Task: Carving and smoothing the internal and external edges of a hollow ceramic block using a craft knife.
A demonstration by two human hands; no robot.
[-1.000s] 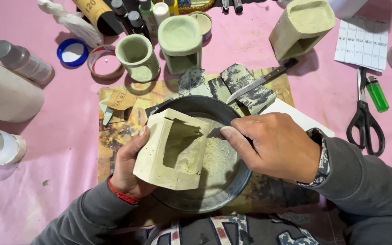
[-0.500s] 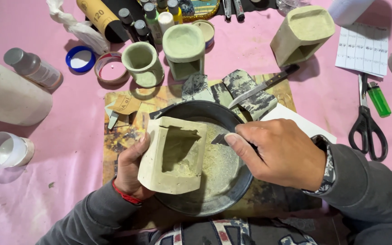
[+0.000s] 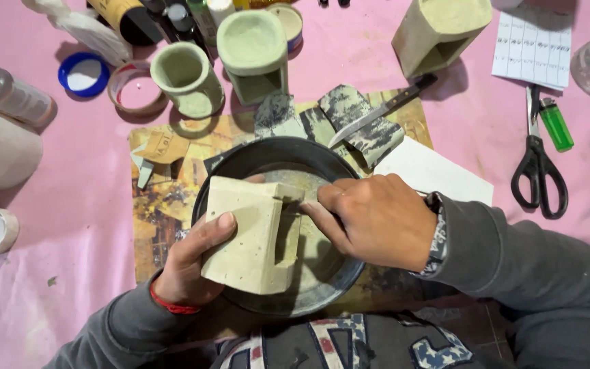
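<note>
Turned clay block (image 3: 250, 236) between hands (image 3: 377, 219)

A pink cloth (image 3: 377, 61) covers the worktop, creased and lightly speckled with dust. At its middle lies a worn yellowish board (image 3: 165, 198) with stained, patchy print. Just right of the board a white sheet of paper (image 3: 431, 171) rests on the cloth. Farther right of the board, near the frame's edge, lie black scissors (image 3: 537, 171) and a green lighter (image 3: 556, 124) side by side. The light is soft and even, with faint shadows falling below each thing. No wall, floor or window shows.
</note>
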